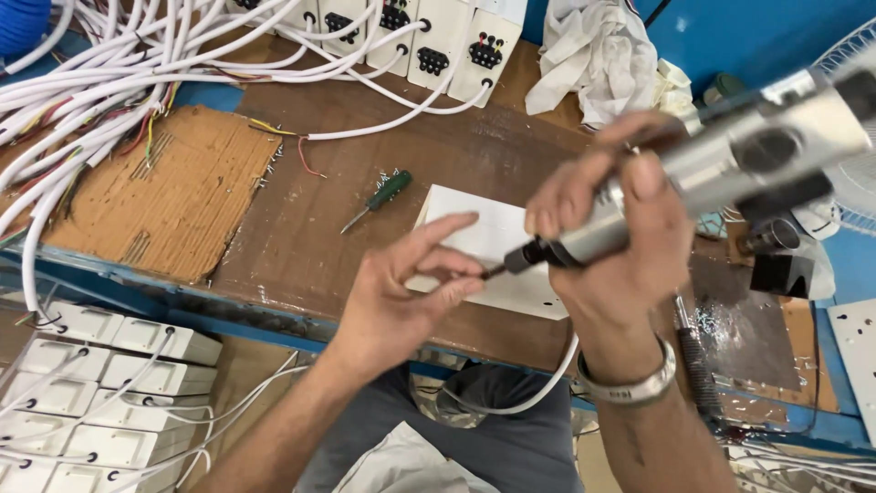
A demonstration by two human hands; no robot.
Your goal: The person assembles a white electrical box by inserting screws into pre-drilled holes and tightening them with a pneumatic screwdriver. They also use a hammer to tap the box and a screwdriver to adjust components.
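Note:
My right hand (pixel 611 237) grips a grey electric screwdriver (pixel 730 164), its black nose and bit pointing left and down. My left hand (pixel 411 283) pinches something small at the bit's tip (pixel 493 270); the piece itself is too small to make out. Both hands hover over a white rectangular plate (pixel 497 228) lying flat on the brown workbench (pixel 319 228). A white cable (pixel 538 388) curves out below the plate's near edge. A metal bracelet sits on my right wrist.
A green-handled screwdriver (pixel 379 196) lies left of the plate. White switch boxes (pixel 438 41) with cables (pixel 109 82) crowd the back. A cardboard sheet (pixel 173 192) is at left, stacked white boxes (pixel 82 393) below the bench, a rag (pixel 593 50) and fan (pixel 853 137) at right.

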